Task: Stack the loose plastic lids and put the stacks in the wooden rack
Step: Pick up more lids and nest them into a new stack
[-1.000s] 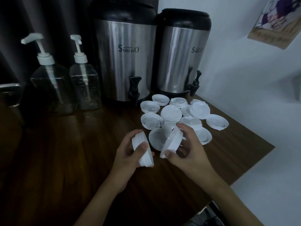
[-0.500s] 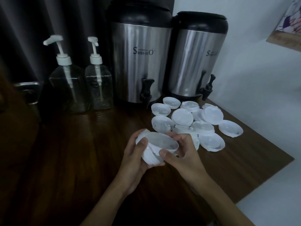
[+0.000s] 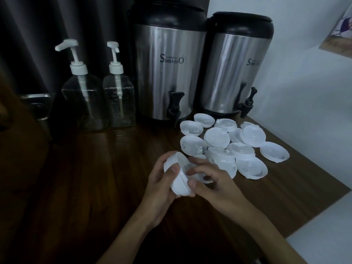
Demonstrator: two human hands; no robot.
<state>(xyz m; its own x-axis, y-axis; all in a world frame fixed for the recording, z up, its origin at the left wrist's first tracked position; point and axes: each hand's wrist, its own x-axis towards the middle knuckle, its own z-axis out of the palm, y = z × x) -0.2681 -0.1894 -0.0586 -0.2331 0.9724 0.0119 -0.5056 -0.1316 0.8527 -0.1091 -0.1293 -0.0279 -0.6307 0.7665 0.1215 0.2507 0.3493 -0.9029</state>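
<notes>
In the head view, we held a tilted stack of lids (image 3: 179, 182) above the desk (image 3: 95, 178), our left grip (image 3: 162, 184) curled round its ribbed side and our right grip (image 3: 215, 184) pinching its upper end. Loose lids (image 3: 216, 137) lay scattered just beyond, before two steel dispensers (image 3: 167, 73).

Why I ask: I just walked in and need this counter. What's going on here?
A person is stacking lids. The left hand grips a short stack of white round plastic lids, and the right hand steadies its top with curled fingers. More loose white plastic lids lie scattered on the dark wooden counter before two tall steel drink dispensers. No rack is in view.
</notes>
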